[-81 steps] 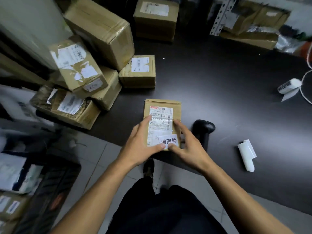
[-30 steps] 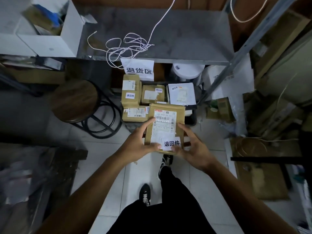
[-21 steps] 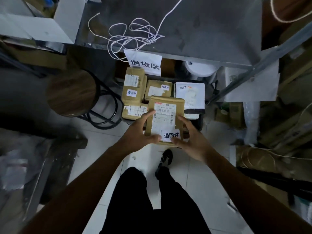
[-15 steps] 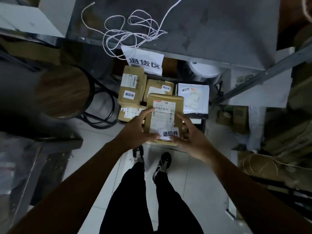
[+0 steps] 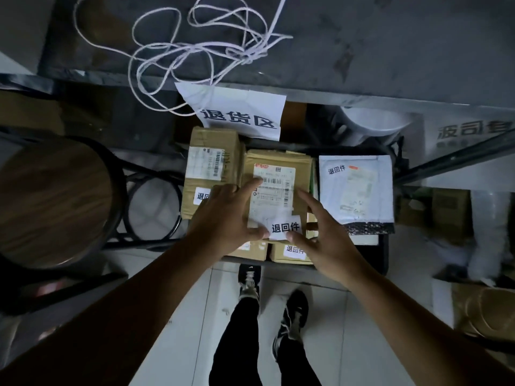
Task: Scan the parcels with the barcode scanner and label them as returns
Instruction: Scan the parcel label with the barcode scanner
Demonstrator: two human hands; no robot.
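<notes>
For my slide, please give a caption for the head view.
Both hands set a labelled parcel among other returns under the sign.

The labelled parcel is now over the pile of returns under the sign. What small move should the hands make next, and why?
Probably let go and draw both hands back. The parcel already bears its return sticker and seems to lie on the other stickered boxes, with the left hand and right hand nearly flat on it.

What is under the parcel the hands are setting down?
Two brown boxes show under the parcel's near edge, one with a white return sticker. Left hand and right hand cover part of them; anything further beneath the parcel is hidden.
</notes>
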